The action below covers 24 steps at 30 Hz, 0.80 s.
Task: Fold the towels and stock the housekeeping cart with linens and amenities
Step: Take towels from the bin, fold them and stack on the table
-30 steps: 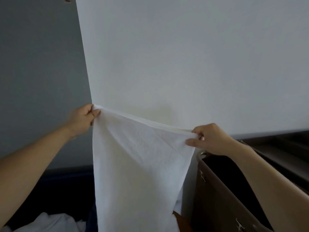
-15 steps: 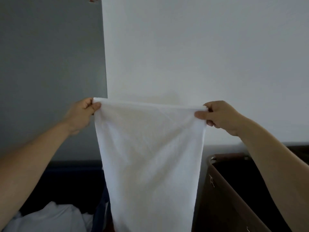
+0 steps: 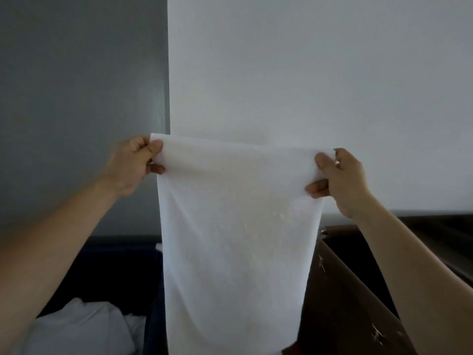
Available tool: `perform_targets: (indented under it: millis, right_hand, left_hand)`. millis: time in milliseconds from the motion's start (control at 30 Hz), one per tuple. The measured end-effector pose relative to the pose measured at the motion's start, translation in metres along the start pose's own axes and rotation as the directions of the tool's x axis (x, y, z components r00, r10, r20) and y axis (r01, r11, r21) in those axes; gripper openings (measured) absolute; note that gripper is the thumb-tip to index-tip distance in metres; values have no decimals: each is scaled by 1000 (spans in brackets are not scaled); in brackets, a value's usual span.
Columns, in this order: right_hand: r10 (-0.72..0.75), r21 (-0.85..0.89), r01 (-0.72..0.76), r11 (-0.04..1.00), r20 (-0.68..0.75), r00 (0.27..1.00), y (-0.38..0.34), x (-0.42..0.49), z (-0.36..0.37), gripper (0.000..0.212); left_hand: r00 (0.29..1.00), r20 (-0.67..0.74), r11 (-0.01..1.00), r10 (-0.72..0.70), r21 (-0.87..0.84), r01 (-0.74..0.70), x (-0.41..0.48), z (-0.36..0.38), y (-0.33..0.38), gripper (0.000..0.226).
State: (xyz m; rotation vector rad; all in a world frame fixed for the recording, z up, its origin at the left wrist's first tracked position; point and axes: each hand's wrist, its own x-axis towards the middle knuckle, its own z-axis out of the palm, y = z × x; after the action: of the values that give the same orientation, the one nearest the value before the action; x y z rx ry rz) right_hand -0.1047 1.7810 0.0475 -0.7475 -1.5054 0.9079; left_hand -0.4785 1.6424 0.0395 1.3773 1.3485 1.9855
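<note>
A white towel (image 3: 233,239) hangs in front of me, stretched flat between both hands at chest height. My left hand (image 3: 133,165) pinches its upper left corner between thumb and fingers. At the upper right corner my right hand (image 3: 337,180) pinches the top edge the same way. The towel's lower end drops out of view at the bottom.
A dark blue bin (image 3: 112,265) at lower left holds crumpled white linen (image 3: 84,329). A brown cart or bin (image 3: 343,290) with metal clips stands at lower right. A white wall (image 3: 307,73) and a grey wall (image 3: 76,98) are close ahead.
My right hand rose until the top edge was level and taut. Since then both hands have stayed at the corners, the right a little lower than the left.
</note>
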Motion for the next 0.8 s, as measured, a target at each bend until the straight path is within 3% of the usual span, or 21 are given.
perform_targets:
  millis: [133, 267, 367, 800]
  right_hand:
    - [-145, 21, 149, 989, -124, 982, -16, -8, -3, 7]
    - [-61, -37, 59, 998, -41, 997, -13, -17, -2, 23]
    - [-57, -70, 52, 996, -80, 995, -11, -23, -3, 19]
    - [87, -46, -86, 995, 30, 996, 36, 11, -12, 20]
  left_hand:
    - [995, -29, 993, 98, -69, -100, -1, 2, 15, 16]
    - [996, -36, 997, 78, 4, -78, -9, 0, 10, 19]
    - [999, -30, 999, 42, 20, -42, -17, 2, -5, 19]
    - [993, -120, 985, -1, 169, 21, -9, 16, -33, 15]
